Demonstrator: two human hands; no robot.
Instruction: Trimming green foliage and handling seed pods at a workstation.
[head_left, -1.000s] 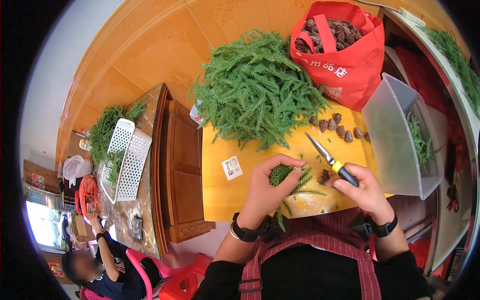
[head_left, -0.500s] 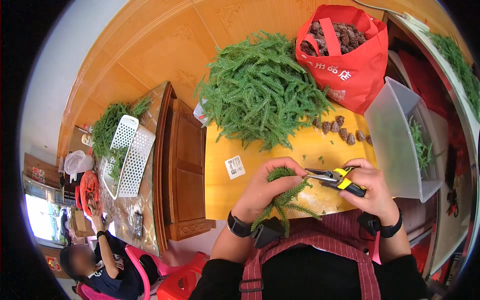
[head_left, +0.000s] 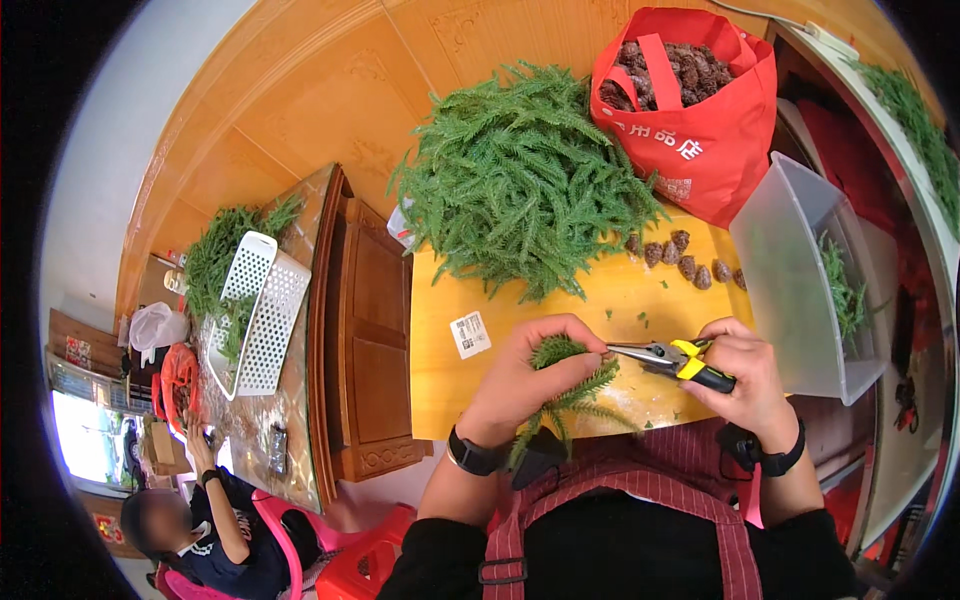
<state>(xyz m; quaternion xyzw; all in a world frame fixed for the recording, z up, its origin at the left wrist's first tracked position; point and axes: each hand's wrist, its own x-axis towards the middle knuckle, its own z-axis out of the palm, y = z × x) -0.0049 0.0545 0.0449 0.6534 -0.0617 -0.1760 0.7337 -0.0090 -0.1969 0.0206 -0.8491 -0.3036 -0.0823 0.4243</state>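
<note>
My left hand [head_left: 540,380] is closed round a green artificial pine sprig [head_left: 575,395], whose fronds hang down toward my apron. In my right hand [head_left: 748,372] are long-nose pliers [head_left: 680,361] with black and yellow handles. Their jaws point left and look nearly closed, with the tip at my left fingertips by the sprig's end. Whether the jaws grip anything there is too small to tell. Beyond my hands, a big heap of pine sprigs [head_left: 525,185] covers the far part of the yellow table [head_left: 440,390]. Several small pine cones [head_left: 686,267] lie to the heap's right.
A red bag [head_left: 690,150] full of pine cones stands at the back right. Beside it a translucent plastic bin [head_left: 800,290] holds some greenery. At left, a side table [head_left: 300,440] bears white perforated baskets [head_left: 270,330]; another person [head_left: 215,530] sits there. A white label [head_left: 470,334] lies on my table.
The plier jaws look more closed than before, and both hands have shifted very slightly. The sprig's lower fronds have swung a little. At left, the other person's hand has moved down from the red plastic bag.
</note>
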